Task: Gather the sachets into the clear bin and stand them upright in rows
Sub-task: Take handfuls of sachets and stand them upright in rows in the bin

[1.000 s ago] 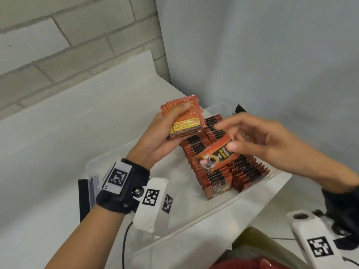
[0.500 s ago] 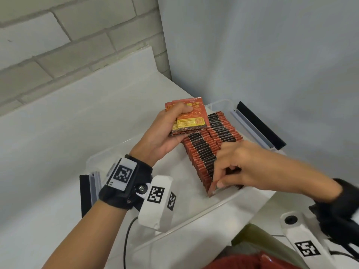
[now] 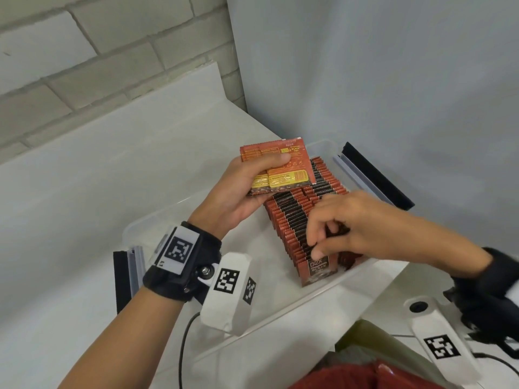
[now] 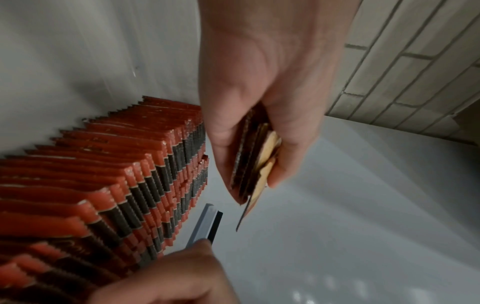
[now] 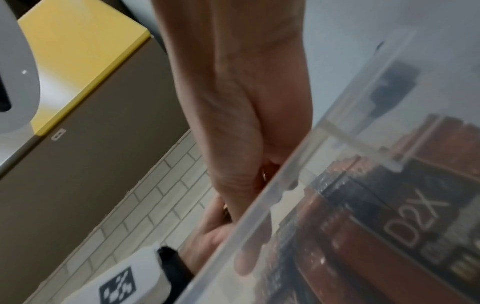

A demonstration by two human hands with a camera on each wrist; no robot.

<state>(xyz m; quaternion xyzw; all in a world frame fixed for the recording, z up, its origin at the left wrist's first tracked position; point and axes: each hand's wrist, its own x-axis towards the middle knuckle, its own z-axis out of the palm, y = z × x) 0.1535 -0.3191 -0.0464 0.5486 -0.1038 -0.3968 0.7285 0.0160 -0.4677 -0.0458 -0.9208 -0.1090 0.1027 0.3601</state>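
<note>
room: white counter [image 3: 92, 209] tucked in a corner, painted brick wall [image 3: 84, 66] on one side and a plain grey wall on the other.
bin: clear bin [image 3: 362, 272] sits on the counter at the corner, black clip handles at both ends.
sachets in bin: rows of sachets [image 3: 292, 217] stand upright on edge, packed tight along the far side, and the front one shows its "d2x" label. the near part of the bin floor is bare.
left hand: left hand [image 3: 238, 192] hovers above the bin, thumb and fingers curled round a small stack of sachets [image 3: 280, 169], held flat like a deck of cards.
right hand: right hand [image 3: 345, 223] is down on the front end of the rows, fingers [image 3: 314, 237] bent onto the sachet tops. honestly can't tell if it's pinching one or just pressing, so i'm leaving that open.
step: looks like seating the latest sachet at the front, imo.
risk: the front of the row has nothing bracing it, so letting go too fast could let the sachets flop forward like dominoes. also the left stack is only loosely pinched, so it could fan out and drop.
</note>
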